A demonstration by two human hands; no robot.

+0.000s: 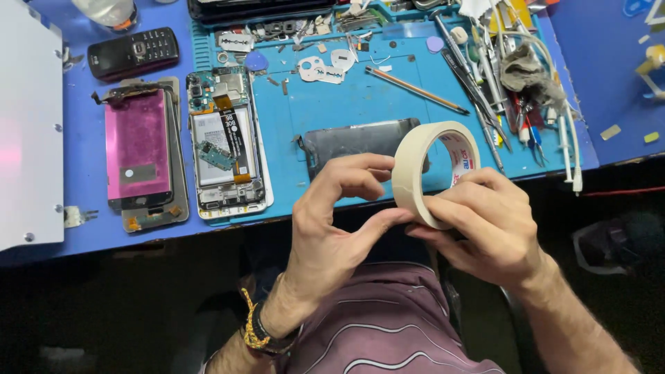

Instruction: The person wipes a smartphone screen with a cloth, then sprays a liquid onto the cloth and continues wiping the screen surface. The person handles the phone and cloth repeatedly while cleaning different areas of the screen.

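**Both hands on a roll of masking tape**

I see my left hand [339, 208] and right hand [485, 221] meeting on a cream roll of masking tape [433, 170], held on edge above the near rim of the blue work mat [325, 104]. Left thumb and fingers pinch its outer band at 9 o'clock; right fingers clamp it from 4 o'clock. Just behind the roll, at 11 o'clock, lies a dark phone panel [353, 142]. Further at 9 o'clock: an opened phone [225, 142] with bare circuit board, then a pink-faced screen [137, 145]. A keypad phone [133, 52] sits at 10 o'clock. A pencil [415, 90] lies at 12, loose tools [499, 83] at 1 o'clock.
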